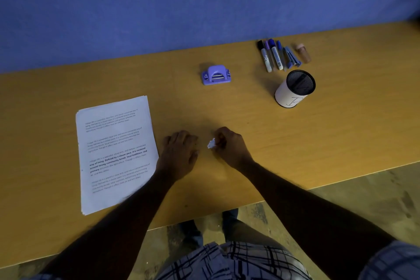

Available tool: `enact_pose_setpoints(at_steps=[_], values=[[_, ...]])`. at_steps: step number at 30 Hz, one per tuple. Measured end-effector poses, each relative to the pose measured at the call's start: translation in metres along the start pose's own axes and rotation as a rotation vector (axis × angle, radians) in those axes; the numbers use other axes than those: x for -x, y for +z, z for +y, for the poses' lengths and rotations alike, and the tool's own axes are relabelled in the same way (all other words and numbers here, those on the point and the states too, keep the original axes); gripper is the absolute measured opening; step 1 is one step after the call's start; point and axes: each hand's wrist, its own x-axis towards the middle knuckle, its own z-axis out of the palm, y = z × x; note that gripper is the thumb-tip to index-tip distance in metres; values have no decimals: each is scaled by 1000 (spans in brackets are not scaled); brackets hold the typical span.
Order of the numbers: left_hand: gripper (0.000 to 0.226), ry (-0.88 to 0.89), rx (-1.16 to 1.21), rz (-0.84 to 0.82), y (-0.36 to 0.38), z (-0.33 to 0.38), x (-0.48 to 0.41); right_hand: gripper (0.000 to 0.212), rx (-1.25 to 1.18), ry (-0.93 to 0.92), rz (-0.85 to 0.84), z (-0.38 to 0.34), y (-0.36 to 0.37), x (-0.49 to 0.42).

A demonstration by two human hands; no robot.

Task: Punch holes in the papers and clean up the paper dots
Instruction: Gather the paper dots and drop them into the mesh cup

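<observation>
A stack of printed white papers (116,152) lies on the wooden table (295,143) at the left. A small purple hole punch (216,74) stands farther back, in the middle. A little white clump of paper dots (211,143) sits between my hands. My right hand (229,146) has its fingertips pinched on that clump. My left hand (180,154) rests palm down on the table just right of the papers, fingers together, holding nothing.
A white cylindrical cup with a black mesh rim (295,91) stands at the right. Behind it lie several markers (271,55), a small blue stapler (292,57) and a brown vial (303,52). A blue wall (181,7) backs the table.
</observation>
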Motion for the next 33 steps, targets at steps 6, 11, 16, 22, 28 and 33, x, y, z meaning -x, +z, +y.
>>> enact_pose_setpoints(at_steps=[6, 11, 16, 22, 28, 33], values=[[36, -1, 15, -18, -7, -6, -2, 15, 51, -62, 157, 3, -9, 0], [38, 4, 46, -63, -3, -1, -9, 46, 430, -160, -62, 11, -18, 1], [42, -55, 120, -53, 4, 20, -22, 42, 429, -196, -89, 15, -18, -3], [30, -107, 260, 61, 15, 22, -27, 31, 338, -196, -45, 18, -17, -3], [26, -146, 326, 125, 25, 19, -27, 24, 274, -225, -29, 19, -17, -5], [19, -146, 382, 172, 28, 21, -24, 20, 281, -252, -8, 16, -19, -6]])
